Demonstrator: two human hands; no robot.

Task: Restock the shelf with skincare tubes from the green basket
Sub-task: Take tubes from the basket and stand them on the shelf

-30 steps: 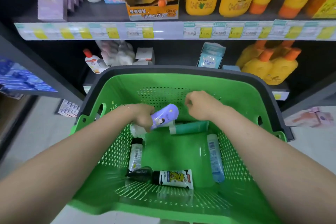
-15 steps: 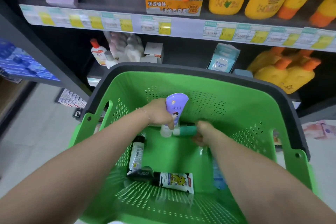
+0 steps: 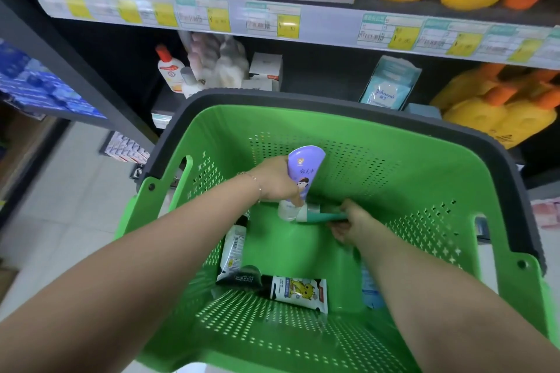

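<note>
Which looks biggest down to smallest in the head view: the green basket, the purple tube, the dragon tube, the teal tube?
1. Green basket, by far.
2. Purple tube and dragon tube: about alike.
3. Teal tube: smallest showing, but the right hand covers part.

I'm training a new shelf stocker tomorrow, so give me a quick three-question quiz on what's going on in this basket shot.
1. True or false: the left hand holds the purple tube with its cap pointing down.
2. What does the right hand grip? A) the teal tube B) a yellow bottle C) a price label
3. On the floor of the green basket, which lies nearer the person: the cartoon-printed tube or the teal tube?
Key: 1 true; 2 A; 3 the cartoon-printed tube.
</note>
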